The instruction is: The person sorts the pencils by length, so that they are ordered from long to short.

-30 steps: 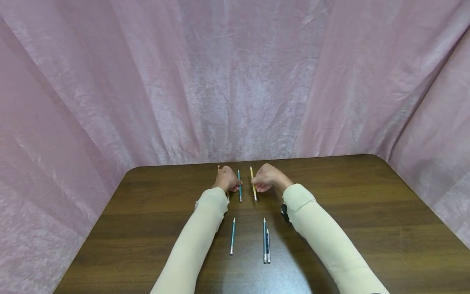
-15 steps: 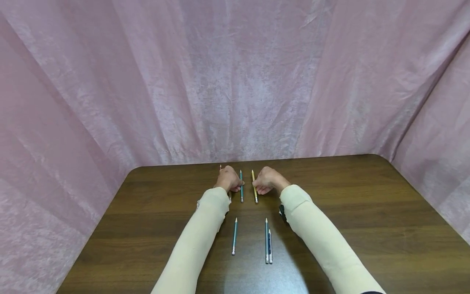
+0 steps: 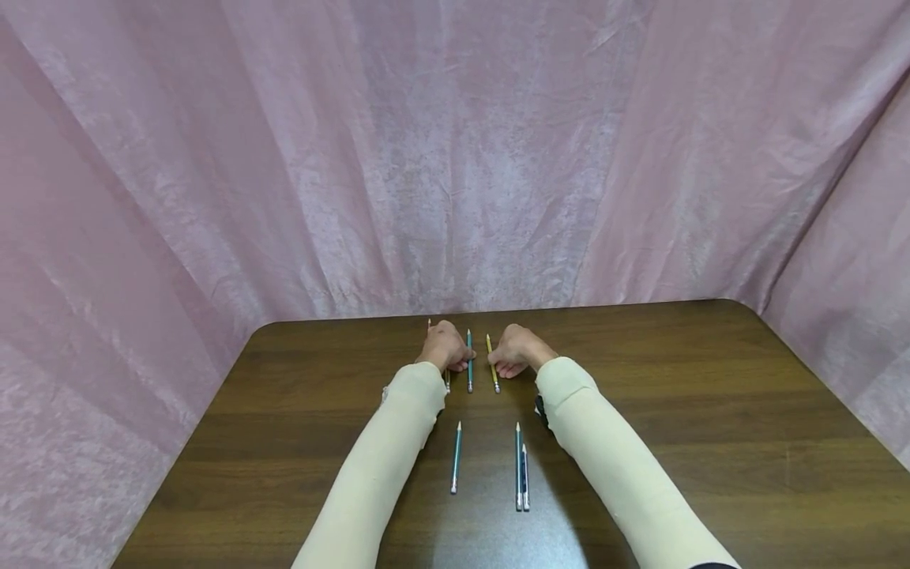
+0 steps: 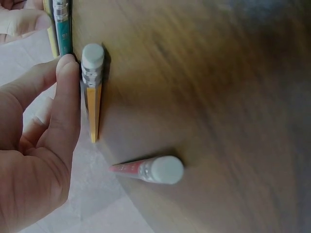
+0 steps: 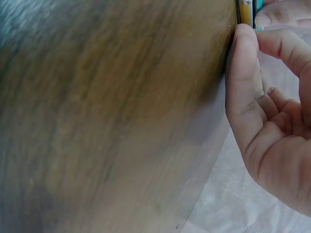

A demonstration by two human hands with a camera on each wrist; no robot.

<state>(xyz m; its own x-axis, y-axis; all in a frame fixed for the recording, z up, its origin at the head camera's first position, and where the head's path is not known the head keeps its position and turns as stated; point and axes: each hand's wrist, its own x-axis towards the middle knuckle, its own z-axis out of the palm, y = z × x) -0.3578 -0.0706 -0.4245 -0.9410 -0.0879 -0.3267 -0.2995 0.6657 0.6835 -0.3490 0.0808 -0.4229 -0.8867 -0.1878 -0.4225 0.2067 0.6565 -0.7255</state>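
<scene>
My left hand (image 3: 445,345) pinches a teal pencil (image 3: 470,381) between thumb and fingertip near the table's far side. Just right of it, my right hand (image 3: 517,348) pinches a yellow pencil (image 3: 495,383) in the same manner. Both pencils point away from me, close side by side, their eraser ends toward me. In the left wrist view, an orange-yellow pencil (image 4: 94,111) lies beside the left fingertips. Beyond it a red pencil (image 4: 127,168) lies at an angle. The left hand mostly hides these two in the head view.
Nearer to me on the brown wooden table (image 3: 711,411) lie a teal pencil (image 3: 456,462) on the left and another teal pencil (image 3: 518,466) beside a shorter dark pencil (image 3: 525,478). A pink curtain (image 3: 455,158) hangs behind the far edge.
The right hand has brought the yellow pencil slightly left, closer to the teal pencil, and a little toward me. The left hand keeps its pinch; the whole head view has shifted slightly.
</scene>
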